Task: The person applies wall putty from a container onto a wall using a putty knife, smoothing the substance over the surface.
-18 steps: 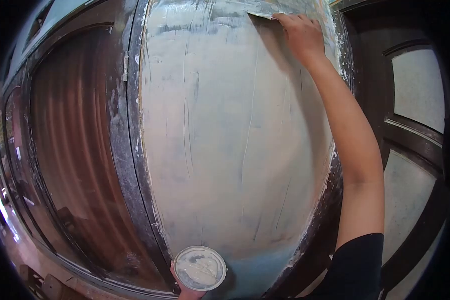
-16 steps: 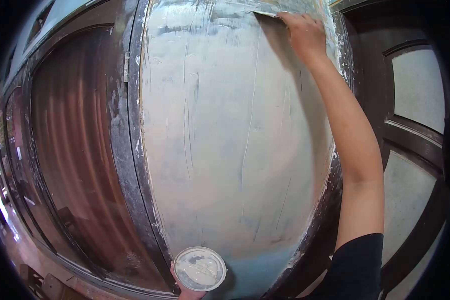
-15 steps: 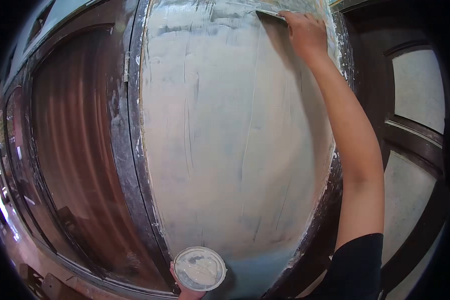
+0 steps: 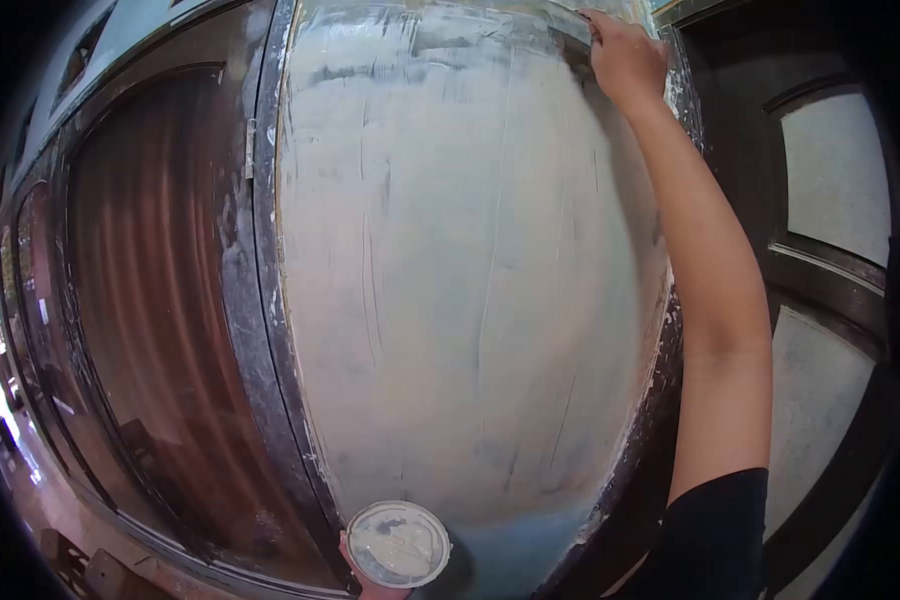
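High on the wall panel point(image 4: 430, 260), near its upper right edge, my right hand point(image 4: 627, 58) is closed on a flat scraper point(image 4: 567, 12), whose blade lies close to the surface and shows only in part. Pale, streaky filler with thin vertical lines covers the panel. At the bottom centre, my left hand point(image 4: 370, 585) holds a round container point(image 4: 398, 543) from below and from its left side. Whitish paste with a greyish patch shows inside it. Most of the left fingers are hidden by the container.
Left of the panel stands a dark wooden frame with a hinge point(image 4: 251, 148) and a glazed part point(image 4: 150, 300) showing reddish-brown folds. A dark door with pale panes point(image 4: 835, 170) is on the right. Brown wooden furniture point(image 4: 110, 575) shows at the lower left.
My right hand has moved slightly right and up with the scraper, whose blade now looks narrower. The container has stayed nearly in place, and the view has shifted a little.
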The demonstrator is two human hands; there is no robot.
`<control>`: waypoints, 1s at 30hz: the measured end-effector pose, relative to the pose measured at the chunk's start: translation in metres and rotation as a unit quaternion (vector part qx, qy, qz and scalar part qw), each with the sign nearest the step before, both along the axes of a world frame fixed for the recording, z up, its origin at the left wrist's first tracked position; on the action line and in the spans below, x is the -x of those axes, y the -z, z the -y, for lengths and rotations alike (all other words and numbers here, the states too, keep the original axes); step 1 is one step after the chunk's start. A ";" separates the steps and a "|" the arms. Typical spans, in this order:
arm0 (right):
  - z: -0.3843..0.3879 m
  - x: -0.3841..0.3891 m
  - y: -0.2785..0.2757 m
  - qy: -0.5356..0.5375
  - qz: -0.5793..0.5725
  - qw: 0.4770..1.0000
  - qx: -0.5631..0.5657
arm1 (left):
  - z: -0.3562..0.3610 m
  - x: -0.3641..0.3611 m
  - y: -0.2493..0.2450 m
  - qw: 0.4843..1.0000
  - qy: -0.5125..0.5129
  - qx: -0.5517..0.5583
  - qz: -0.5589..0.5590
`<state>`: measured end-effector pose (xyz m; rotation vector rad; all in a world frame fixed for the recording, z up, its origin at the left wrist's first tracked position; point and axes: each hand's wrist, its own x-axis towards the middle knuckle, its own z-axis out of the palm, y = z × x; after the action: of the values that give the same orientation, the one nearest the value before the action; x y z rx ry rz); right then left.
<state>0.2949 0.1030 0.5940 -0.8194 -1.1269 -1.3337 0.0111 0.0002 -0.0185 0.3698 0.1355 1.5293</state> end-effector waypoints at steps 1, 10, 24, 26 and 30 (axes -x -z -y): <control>0.000 -0.004 -0.003 0.001 -0.001 1.000 -0.002 | -0.003 0.000 -0.001 1.000 0.000 -0.002 -0.001; -0.040 -0.051 -0.032 0.135 0.011 0.990 0.043 | -0.011 -0.010 0.003 1.000 0.000 0.008 -0.007; 0.039 -0.019 0.004 0.002 -0.102 0.992 0.079 | -0.010 -0.023 0.010 1.000 0.006 0.012 -0.016; 0.016 -0.043 -0.014 -0.027 -0.086 0.996 0.020 | -0.008 -0.025 0.011 1.000 0.006 0.012 -0.015; -0.013 -0.065 -0.022 0.031 -0.045 0.994 0.092 | -0.008 -0.027 0.010 1.000 0.007 0.012 -0.021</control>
<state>0.3600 0.1160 0.6160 -1.0455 -1.1736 -1.2431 0.0382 0.0080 -0.0282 0.3833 0.1832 1.5054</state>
